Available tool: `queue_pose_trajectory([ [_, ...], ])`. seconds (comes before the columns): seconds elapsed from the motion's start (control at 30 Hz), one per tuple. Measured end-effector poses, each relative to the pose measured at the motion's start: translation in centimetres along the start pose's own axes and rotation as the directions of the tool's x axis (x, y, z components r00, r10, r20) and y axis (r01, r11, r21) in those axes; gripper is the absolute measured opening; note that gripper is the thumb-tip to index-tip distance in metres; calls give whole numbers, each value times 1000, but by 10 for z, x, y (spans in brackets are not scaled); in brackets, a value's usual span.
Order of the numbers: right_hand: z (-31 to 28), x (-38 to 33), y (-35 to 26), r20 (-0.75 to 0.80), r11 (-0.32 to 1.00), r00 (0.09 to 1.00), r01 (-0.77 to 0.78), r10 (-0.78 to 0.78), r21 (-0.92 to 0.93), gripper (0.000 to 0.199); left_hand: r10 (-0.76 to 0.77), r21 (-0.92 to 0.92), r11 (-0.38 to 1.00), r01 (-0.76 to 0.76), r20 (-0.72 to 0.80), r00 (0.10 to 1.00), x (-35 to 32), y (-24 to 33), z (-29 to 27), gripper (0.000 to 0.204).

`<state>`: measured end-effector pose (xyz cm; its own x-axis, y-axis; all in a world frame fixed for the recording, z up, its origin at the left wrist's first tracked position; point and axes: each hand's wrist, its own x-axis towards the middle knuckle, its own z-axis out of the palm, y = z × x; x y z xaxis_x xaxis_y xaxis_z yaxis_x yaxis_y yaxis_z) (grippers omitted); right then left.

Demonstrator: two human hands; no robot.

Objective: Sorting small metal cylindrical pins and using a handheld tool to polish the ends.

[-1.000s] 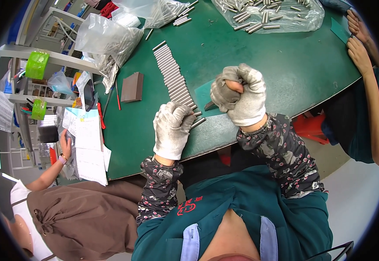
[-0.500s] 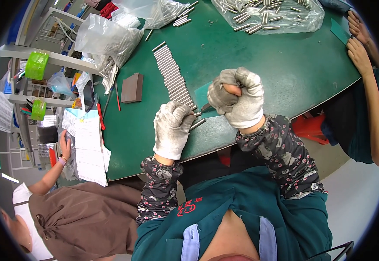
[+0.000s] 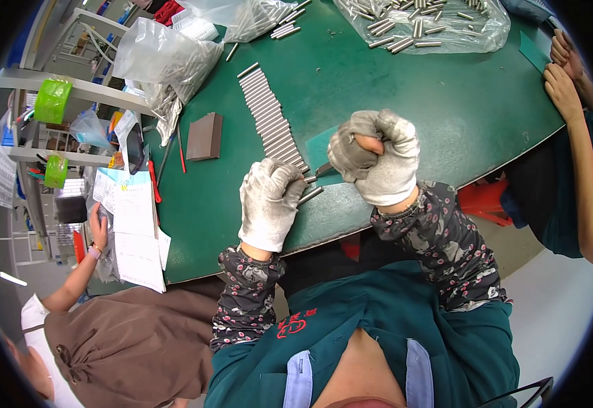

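Observation:
My left hand (image 3: 266, 207), in a white work glove, has its fingers closed on a short metal pin (image 3: 310, 179) whose end sticks out toward the right. Just below that lies another metal pin (image 3: 312, 196), partly hidden by the glove. My right hand (image 3: 388, 163), gloved with a bare thumb tip showing, is closed around a slim dark blade-like tool (image 3: 324, 169); its tip reaches the held pin's end. A teal sheet (image 3: 318, 148) lies under the right hand. From the left fingers a slanting row of metal pins (image 3: 267, 115) runs away across the green table.
A brown block (image 3: 205, 138) sits left of the row. Plastic bags of pins (image 3: 167, 58) and an opened bag (image 3: 487, 37) lie at the back. Papers (image 3: 135, 234) and a red-handled tool (image 3: 154, 182) are at the left edge. Co-workers' hands (image 3: 99, 228) (image 3: 560, 85) show on both sides.
My right hand has shifted slightly to the right and down, still holding the blade-like tool. My left hand stays nearly in place on the pin.

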<state>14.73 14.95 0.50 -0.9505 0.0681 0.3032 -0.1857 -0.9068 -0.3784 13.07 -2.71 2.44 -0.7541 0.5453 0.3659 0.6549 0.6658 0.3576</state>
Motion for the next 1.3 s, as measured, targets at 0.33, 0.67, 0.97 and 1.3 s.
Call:
queue_pose_trajectory([
  [0.33, 4, -3, -4, 69, 994, 998, -8, 16, -105, 42, 2, -7, 1000, -2, 8, 1000, 1, 1, 2, 16],
  [0.67, 24, -3, -4, -6, 914, 990, -135, 144, -382, 43, 2, 19, 1000, -3, 48, 999, 2, 3, -1, 16],
  [0.97, -1, 11, 1, 135, 940, 967, -168, 215, -297, 42, 24, 26, 999, -24, 16, 1000, 0, -4, 4, 16],
  [1.3, 0, 3, -2, -32, 996, 999, -32, 29, -85, 41, 102, 77, 992, -97, -67, 992, -1, -1, 3, 19],
])
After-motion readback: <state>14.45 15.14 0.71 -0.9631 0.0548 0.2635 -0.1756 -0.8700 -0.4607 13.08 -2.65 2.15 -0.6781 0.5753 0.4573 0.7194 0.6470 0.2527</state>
